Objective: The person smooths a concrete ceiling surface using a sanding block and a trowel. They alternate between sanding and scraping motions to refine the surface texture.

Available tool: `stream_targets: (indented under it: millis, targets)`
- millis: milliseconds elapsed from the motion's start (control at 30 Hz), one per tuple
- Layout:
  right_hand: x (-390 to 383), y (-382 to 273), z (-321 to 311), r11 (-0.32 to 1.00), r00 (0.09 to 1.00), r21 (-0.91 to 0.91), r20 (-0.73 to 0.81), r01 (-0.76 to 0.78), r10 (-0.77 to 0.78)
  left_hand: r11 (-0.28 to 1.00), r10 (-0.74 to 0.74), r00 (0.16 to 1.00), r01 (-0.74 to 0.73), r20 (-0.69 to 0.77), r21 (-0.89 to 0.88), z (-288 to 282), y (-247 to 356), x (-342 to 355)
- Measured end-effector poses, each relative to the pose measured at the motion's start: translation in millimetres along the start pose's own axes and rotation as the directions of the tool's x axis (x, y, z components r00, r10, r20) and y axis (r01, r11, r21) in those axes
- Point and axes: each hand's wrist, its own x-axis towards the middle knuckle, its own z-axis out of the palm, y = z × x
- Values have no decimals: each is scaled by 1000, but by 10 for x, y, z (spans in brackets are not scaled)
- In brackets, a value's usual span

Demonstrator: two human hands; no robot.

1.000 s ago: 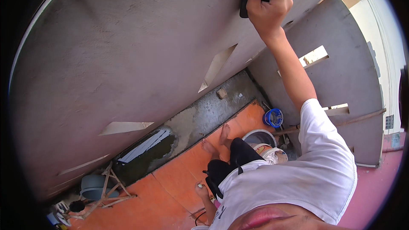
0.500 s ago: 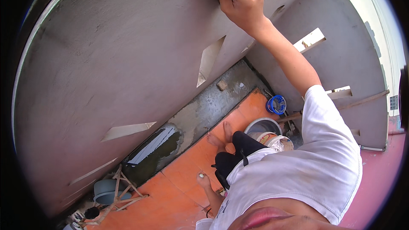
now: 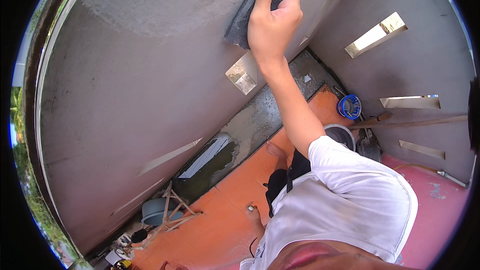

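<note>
My right hand [image 3: 272, 30] grips a dark grey, flat pad with ragged edges [image 3: 242, 22] high against the grey plastered wall [image 3: 120, 85], just above a small square opening [image 3: 241, 74]. Its thumb lies along the pad's face and the other fingers curl round the side; the pad's underside is hidden. My left hand [image 3: 253, 214] hangs low beside my body over the orange floor [image 3: 215, 220], closed on a small pale object [image 3: 249, 208] that is too small to name.
A grey tub [image 3: 160, 212] stands by a wooden trestle [image 3: 175, 220]. A blue bucket [image 3: 349, 106], a larger basin [image 3: 340, 132] and a wooden pole [image 3: 420, 122] are along the side wall [image 3: 415, 75]. A wet cement strip [image 3: 265, 110] runs below the wall. Someone's limb [image 3: 170, 266] shows at the bottom edge.
My right hand has moved leftward with the pad and now sits lower in the picture, showing more of the pad. The view has shifted, bringing greenery into the left edge.
</note>
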Motion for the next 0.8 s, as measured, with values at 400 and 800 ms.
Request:
stream_targets:
  millis: [400,800]
  targets:
    - [547,177,-177,974,974,-37,-5,-226,226,982,148,989,-144,-24,122,385,988,8]
    - [1098,403,-184,956,965,142,0,-258,261,934,275,961,-271,17,231,1030,1671,-392]
